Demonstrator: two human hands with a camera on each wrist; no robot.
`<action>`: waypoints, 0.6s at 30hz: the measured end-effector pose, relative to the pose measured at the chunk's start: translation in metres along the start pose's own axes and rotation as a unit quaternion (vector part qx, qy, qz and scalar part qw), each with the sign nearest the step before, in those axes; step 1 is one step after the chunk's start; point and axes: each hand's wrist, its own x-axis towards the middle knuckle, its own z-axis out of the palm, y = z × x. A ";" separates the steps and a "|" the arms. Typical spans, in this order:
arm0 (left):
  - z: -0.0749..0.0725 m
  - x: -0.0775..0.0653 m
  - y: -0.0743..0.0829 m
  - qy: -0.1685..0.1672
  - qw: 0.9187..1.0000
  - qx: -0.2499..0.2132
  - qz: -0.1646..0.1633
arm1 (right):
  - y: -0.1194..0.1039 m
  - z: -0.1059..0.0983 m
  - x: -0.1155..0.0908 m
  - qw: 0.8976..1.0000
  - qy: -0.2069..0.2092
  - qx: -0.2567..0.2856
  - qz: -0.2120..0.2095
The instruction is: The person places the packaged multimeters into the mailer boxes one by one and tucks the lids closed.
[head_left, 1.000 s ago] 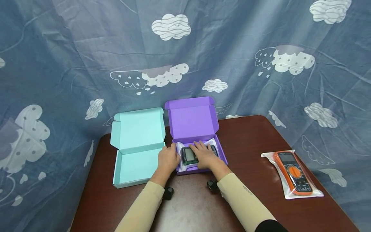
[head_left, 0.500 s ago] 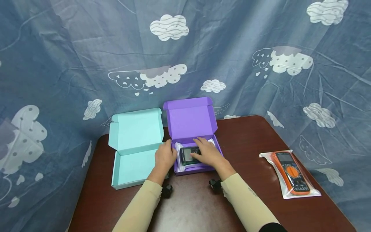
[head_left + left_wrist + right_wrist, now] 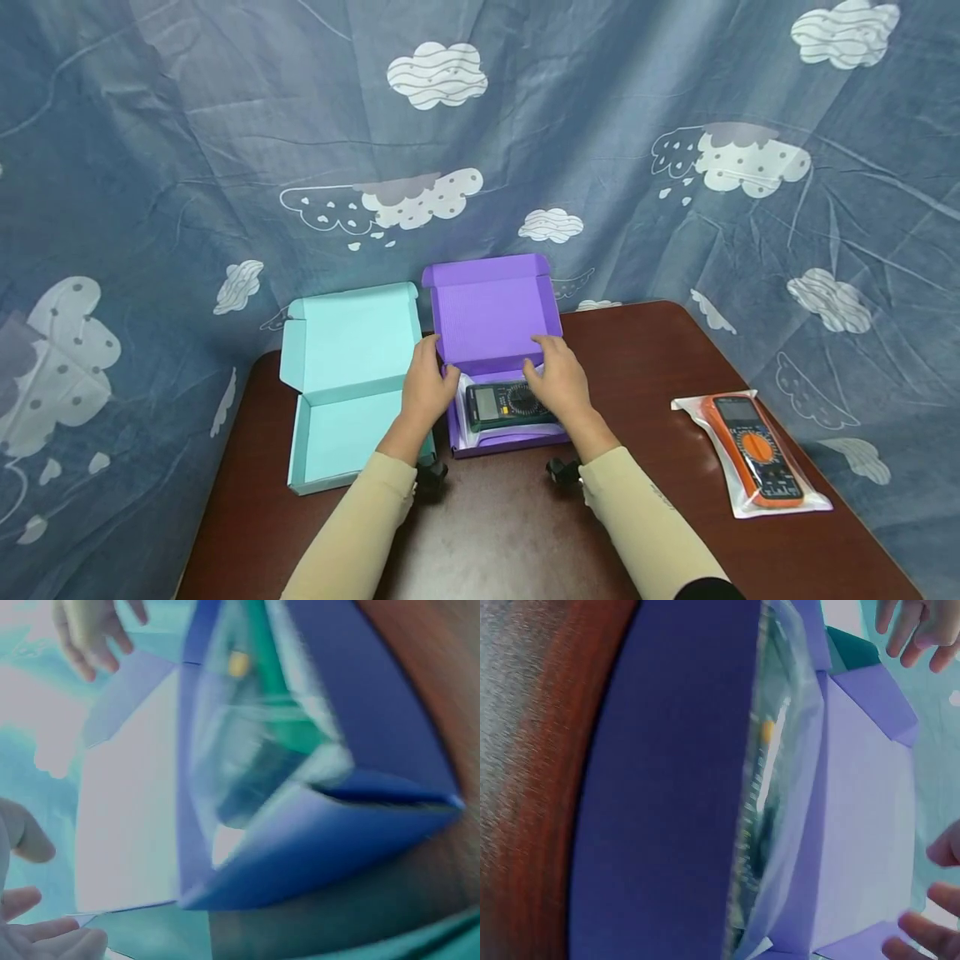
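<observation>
A purple box stands on the table with its lid raised. Inside it lies a dark green multimeter in a clear bag, dial and screen facing up. My left hand is at the box's left side by the lid hinge, thumb and fingers spread. The left wrist view has its fingers near the lid's edge; whether they touch cannot be told. On the other side, my right hand hovers over the right end of the box with fingers apart, covering part of the multimeter's end. Neither hand holds anything.
An open mint-green box stands directly left of the purple one. An orange multimeter in a clear bag lies at the table's right. Behind the brown table hangs a blue cloud-patterned cloth.
My right hand has lifted off the green multimeter and moved right and back, uncovering its dial. My left hand has shifted slightly left and back, its fingers opening toward the lid.
</observation>
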 end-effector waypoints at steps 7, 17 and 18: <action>-0.004 0.017 0.008 -0.052 0.984 -0.155 -0.071 | 0.011 -0.009 0.010 0.994 -0.033 0.070 0.075; -0.007 0.023 0.014 -0.070 0.967 -0.211 -0.127 | 0.026 -0.004 0.012 0.966 -0.105 0.218 0.095; -0.007 0.023 0.014 -0.070 0.966 -0.214 -0.129 | 0.025 -0.004 0.012 0.966 -0.101 0.222 0.091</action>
